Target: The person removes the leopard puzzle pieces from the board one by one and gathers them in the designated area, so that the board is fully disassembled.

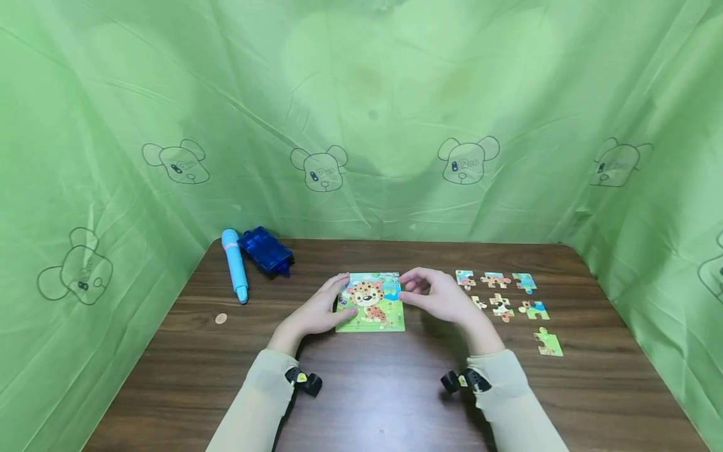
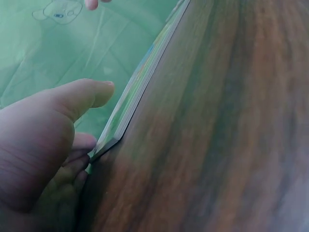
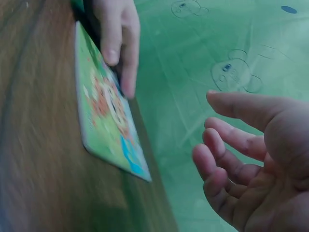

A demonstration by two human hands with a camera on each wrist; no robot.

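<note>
A square jigsaw board point(image 1: 369, 320) with a spotted cub picture lies flat in the middle of the table. Along its left edge rests my left hand point(image 1: 319, 310), thumb stretched over the picture. In the left wrist view the left thumb point(image 2: 89, 92) is raised above the board, and fingers meet its near corner. My right hand point(image 1: 437, 297) is beside the board's upper right corner, fingers loosely bent. Nothing shows between those fingers in the right wrist view, where the right hand point(image 3: 270, 159) appears apart from the board point(image 3: 99, 125).
Several loose jigsaw pieces, among them a green piece point(image 1: 550, 344) and a cub-face piece point(image 1: 501, 306), lie in rows at the right. Back left are a light-blue pen-shaped tool point(image 1: 235, 267) and a dark-blue translucent case point(image 1: 265, 249). A small round disc point(image 1: 221, 319) lies nearer.
</note>
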